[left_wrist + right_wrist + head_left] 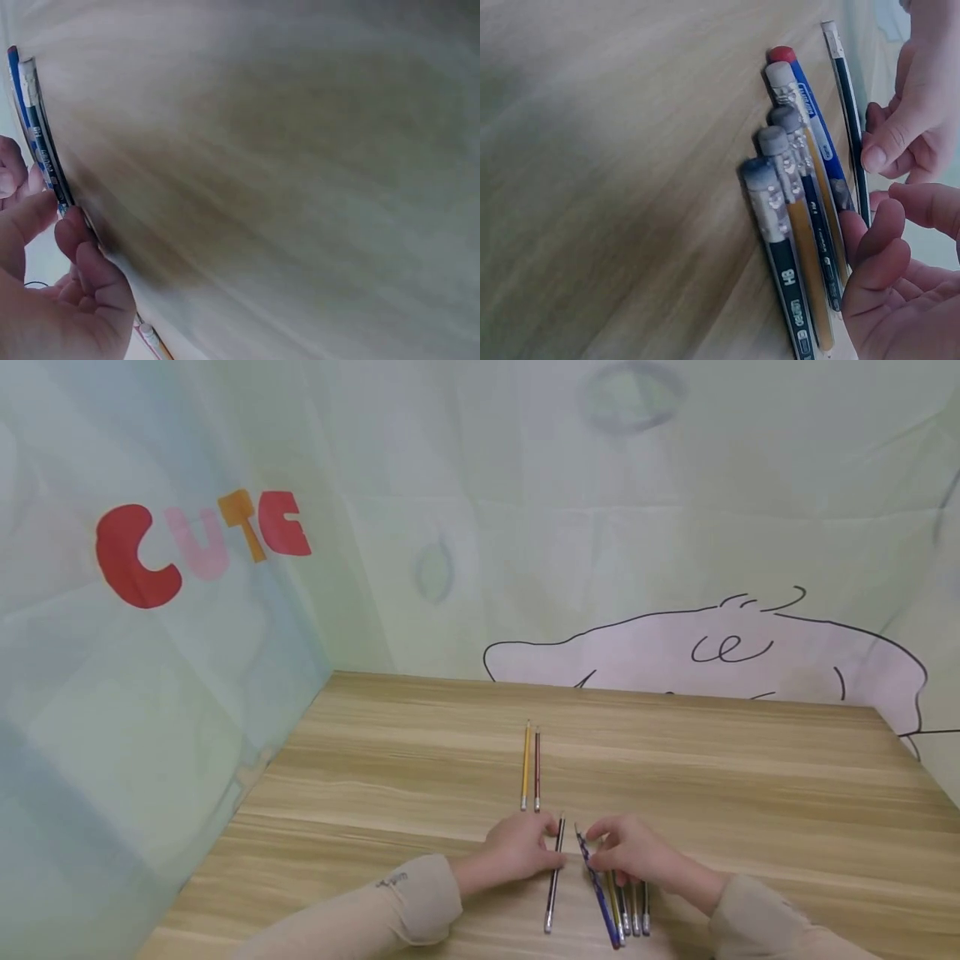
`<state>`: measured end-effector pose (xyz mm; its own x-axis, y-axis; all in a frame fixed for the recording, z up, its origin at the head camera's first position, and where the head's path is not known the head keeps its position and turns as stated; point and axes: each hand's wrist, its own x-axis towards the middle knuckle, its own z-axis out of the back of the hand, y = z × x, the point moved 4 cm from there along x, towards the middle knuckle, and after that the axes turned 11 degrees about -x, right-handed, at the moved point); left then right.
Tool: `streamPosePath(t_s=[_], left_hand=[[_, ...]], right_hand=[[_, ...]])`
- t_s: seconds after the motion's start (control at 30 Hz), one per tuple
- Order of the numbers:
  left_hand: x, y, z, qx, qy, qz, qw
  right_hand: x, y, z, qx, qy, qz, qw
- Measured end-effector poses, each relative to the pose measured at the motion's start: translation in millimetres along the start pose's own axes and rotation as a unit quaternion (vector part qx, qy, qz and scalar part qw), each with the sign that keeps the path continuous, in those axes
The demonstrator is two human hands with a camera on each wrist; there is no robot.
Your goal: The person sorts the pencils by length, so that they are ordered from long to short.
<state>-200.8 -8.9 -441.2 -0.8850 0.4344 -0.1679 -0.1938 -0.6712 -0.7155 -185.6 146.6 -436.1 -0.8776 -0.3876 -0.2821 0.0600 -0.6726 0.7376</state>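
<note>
My left hand [521,845] pinches a dark striped pencil [553,893] with a white eraser, between thumb and fingers. To its right, the fingers and thumb of my right hand [637,853] are curled at the upper part of a blue patterned pencil [603,906]. The blue pencil's red end [783,54] shows in the right wrist view. Beside it, partly under my right hand, lie several more pencils with erasers, including a yellow one [799,232] and a dark one marked HB [784,281]. Their far ends are hidden by the hand.
Farther back on the wood-grain table [420,752], a yellow pencil [526,768] and a dark red pencil [537,768] lie side by side, erasers toward me. Printed cloth walls [405,485] stand behind and left of the table.
</note>
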Motion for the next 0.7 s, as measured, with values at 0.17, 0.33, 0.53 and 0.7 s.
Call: streamPosePath(t_s=[0.17,0.33,0.53,0.7], left_hand=[[4.2,-0.4,-1.8,0.029,-0.004,0.002,0.9996],[5.4,-1.0,-2.3,0.051,-0.006,0.005,0.9987],[4.4,-2.8,-1.1,0.055,-0.006,0.002,0.9985],[3.9,-3.7,-0.7,0.053,0.000,0.005,0.9986]], right_hand=[[3.7,0,-2,-0.030,-0.007,-0.008,0.9995],[7.0,1,-5,-0.071,-0.033,-0.011,0.9969],[6.5,5,-9,-0.097,-0.051,-0.022,0.9937],[5.5,8,-12,-0.119,-0.067,-0.015,0.9905]])
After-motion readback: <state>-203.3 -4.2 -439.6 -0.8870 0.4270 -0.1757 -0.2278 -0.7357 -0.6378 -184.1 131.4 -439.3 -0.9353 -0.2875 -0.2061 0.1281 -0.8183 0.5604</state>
